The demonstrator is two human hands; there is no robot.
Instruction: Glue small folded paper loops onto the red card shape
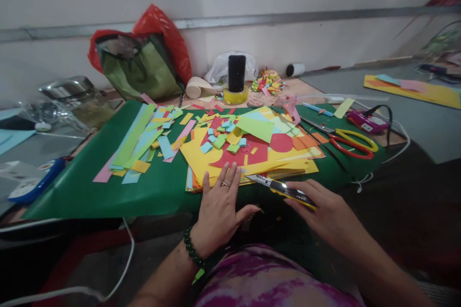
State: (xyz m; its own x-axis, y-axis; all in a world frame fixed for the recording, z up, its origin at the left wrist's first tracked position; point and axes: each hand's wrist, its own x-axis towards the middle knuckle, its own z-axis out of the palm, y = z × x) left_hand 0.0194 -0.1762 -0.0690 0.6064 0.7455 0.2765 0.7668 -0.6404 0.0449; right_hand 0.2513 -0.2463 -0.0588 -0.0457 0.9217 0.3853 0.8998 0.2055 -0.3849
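Observation:
My left hand (220,208) lies flat with fingers spread on the front edge of a stack of coloured paper (196,158), a ring on one finger. In my right hand (324,208) is a black and yellow utility knife (291,192); its blade points left and rests near the front of the stack, just right of my left fingers. Red sheets, a red circle (281,143), a light green piece (256,128) and many small cut scraps lie on top of the stack.
Paper strips (135,136) lie left on the green mat (82,177). Scissors (351,146), a pink glue gun (292,109) and a purple device (367,121) are right. Behind stand a phone (236,73) on yellow tape (236,95), a green bag (144,74) and a glass jar (77,100).

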